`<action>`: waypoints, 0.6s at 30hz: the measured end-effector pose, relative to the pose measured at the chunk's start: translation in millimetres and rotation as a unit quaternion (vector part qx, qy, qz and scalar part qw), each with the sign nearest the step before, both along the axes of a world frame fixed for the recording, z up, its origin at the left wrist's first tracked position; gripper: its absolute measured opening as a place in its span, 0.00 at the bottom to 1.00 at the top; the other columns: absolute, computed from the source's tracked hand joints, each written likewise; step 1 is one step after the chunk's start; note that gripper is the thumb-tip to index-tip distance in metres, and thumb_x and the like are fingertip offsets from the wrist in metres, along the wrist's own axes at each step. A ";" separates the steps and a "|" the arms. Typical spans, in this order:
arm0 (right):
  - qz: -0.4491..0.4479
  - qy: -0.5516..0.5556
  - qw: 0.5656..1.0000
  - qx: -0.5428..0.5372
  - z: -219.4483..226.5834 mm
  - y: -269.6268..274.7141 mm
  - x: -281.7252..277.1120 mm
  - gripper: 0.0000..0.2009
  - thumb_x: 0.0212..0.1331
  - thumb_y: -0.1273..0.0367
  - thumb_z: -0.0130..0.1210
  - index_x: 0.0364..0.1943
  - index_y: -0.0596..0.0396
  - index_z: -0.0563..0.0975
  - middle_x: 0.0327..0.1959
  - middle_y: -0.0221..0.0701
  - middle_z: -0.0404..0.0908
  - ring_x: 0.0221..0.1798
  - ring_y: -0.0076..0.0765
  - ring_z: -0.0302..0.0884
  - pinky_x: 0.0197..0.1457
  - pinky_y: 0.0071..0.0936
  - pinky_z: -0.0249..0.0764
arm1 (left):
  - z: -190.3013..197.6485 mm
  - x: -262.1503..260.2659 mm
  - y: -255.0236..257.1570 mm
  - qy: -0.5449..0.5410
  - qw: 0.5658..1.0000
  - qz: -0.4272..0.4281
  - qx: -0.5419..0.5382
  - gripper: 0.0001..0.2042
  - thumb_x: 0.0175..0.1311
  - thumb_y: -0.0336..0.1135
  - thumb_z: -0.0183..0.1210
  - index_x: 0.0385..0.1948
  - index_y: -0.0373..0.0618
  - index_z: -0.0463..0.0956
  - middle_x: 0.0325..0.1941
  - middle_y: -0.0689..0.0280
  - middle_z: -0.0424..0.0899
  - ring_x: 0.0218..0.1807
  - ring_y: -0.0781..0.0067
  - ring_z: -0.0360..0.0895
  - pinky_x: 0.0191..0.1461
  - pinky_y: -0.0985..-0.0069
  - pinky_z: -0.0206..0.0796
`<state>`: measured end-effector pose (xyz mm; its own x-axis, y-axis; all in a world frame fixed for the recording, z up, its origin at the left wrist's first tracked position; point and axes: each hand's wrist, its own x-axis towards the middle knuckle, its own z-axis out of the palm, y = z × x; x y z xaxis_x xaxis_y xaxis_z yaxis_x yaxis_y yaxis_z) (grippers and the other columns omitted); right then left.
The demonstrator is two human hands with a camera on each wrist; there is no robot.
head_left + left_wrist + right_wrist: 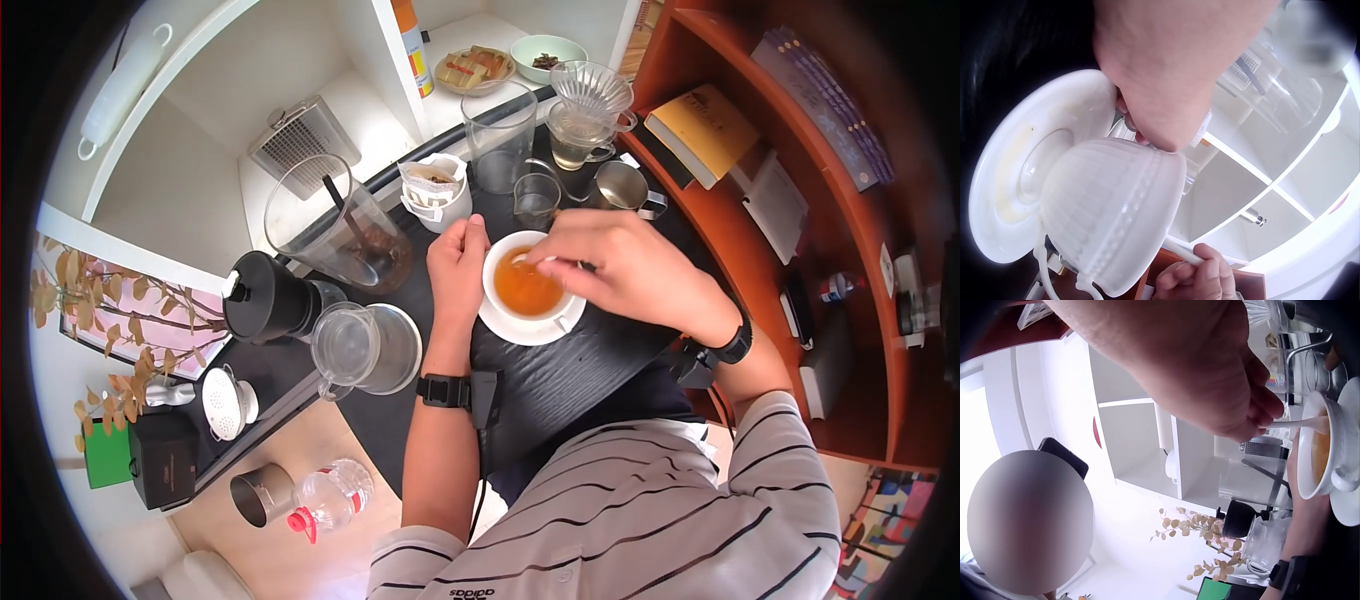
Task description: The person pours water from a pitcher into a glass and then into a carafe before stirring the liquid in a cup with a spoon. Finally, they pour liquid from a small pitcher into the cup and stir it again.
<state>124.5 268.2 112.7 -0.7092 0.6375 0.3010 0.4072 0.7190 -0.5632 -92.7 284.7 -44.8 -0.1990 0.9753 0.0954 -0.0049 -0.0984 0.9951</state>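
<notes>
A white cup (497, 262) of amber liquid (528, 288) stands on a white saucer (515, 335) near the front of the black tabletop. My right hand (625, 265) is over the cup and pinches the handle of a white spoon (1291, 424), whose lower end dips into the liquid. In the left wrist view the fingertips grip the spoon's handle beside the cup's rim. My left hand (458, 270) rests close against the cup's left side, thumb uppermost and fingers loosely curled. Its fingertips are mostly hidden in the left wrist view.
Behind the hands stand a drip-bag cup (440, 205), a small glass pitcher (537, 200), a metal cup (622, 187) and a glass dripper (590, 95). At left are a tall glass (345, 230), a black grinder (265, 300) and a glass jug (350, 345). Wooden shelves (690, 190) border the right.
</notes>
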 end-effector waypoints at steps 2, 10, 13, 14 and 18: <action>0.028 0.004 1.000 0.001 -1.6 -1.5 -1.6 0.06 0.66 0.75 0.64 0.44 0.59 0.86 0.36 0.39 0.85 0.39 0.50 0.85 0.44 0.40 0.80 | 0.7 0.0 -0.4 -0.003 1.000 -0.001 -0.005 0.22 0.82 0.41 0.58 0.22 0.41 0.74 0.20 0.76 0.72 0.26 0.88 0.64 0.29 0.78 0.56; -0.022 -0.034 0.999 -0.012 7.0 0.4 7.2 0.06 0.63 0.73 0.62 0.40 0.59 0.85 0.36 0.40 0.86 0.40 0.53 0.86 0.45 0.43 0.82 | 0.4 1.2 -0.7 -0.010 1.000 0.002 0.008 0.22 0.82 0.41 0.58 0.22 0.41 0.73 0.20 0.76 0.72 0.26 0.88 0.63 0.29 0.78 0.56; -0.024 0.004 0.999 0.021 -0.8 3.5 -2.1 0.06 0.64 0.72 0.62 0.40 0.59 0.85 0.38 0.40 0.85 0.40 0.54 0.85 0.45 0.44 0.81 | 1.3 1.2 -0.1 -0.006 1.000 0.004 0.003 0.22 0.82 0.41 0.58 0.22 0.41 0.73 0.20 0.76 0.72 0.26 0.88 0.63 0.29 0.78 0.56; -0.024 0.005 0.999 0.021 -0.4 2.3 -2.8 0.06 0.64 0.72 0.62 0.40 0.59 0.85 0.38 0.40 0.85 0.40 0.54 0.85 0.45 0.44 0.81 | 1.2 1.4 -0.3 -0.005 1.000 0.003 0.003 0.22 0.82 0.41 0.58 0.22 0.41 0.73 0.20 0.76 0.72 0.26 0.88 0.63 0.29 0.78 0.56; 0.069 0.009 0.995 -0.074 4.0 -0.6 -1.3 0.07 0.64 0.72 0.62 0.41 0.61 0.85 0.36 0.43 0.85 0.40 0.55 0.85 0.45 0.44 0.81 | 1.4 1.5 -1.6 -0.006 1.000 0.008 -0.005 0.22 0.82 0.41 0.58 0.21 0.41 0.73 0.20 0.77 0.71 0.26 0.87 0.62 0.29 0.77 0.55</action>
<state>123.1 267.7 116.7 -0.7883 0.5729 0.2244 0.2988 0.6753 -0.6743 -91.2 283.1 -43.3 -0.2151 0.9731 0.0821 -0.0164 -0.0876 0.9960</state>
